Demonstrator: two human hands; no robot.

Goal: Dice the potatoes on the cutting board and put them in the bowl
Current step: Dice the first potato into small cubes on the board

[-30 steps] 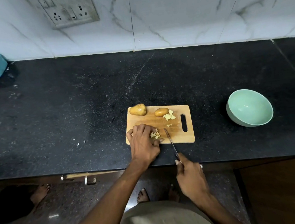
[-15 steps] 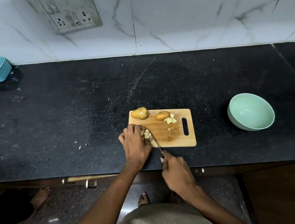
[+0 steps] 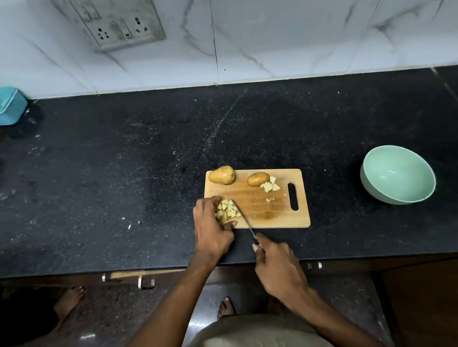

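On the near left corner of the wooden cutting board (image 3: 265, 206), my left hand (image 3: 211, 229) curled around a little pile of potato cubes (image 3: 228, 211). My fingers bent over the far side of the pile and my thumb tucked in at the near side, so the cubes sat snug in the cup of my hand. My right hand (image 3: 280, 273) was closed tight around the handle of a knife (image 3: 245, 220), down by the front edge of the black counter (image 3: 135, 166). My pointing finger lay along the top of the handle. The thin blade reached up across the board, and it stood just beside the cubes on their right side. I could not tell if the blade touched them.

At the back of the board lay a whole potato (image 3: 221, 175) with its skin on. A cut potato piece (image 3: 258, 179) sat to the right of it, with a few more cut bits (image 3: 270, 185) touching it. One tiny bit lay alone near the handle hole of the board.

Well off to the right, the green bowl (image 3: 397, 174) sat on the counter with no potato inside. Far to the left, against the marble wall (image 3: 319, 20), a blue box (image 3: 1, 105) stood. A wall socket (image 3: 122, 20) hung up above.
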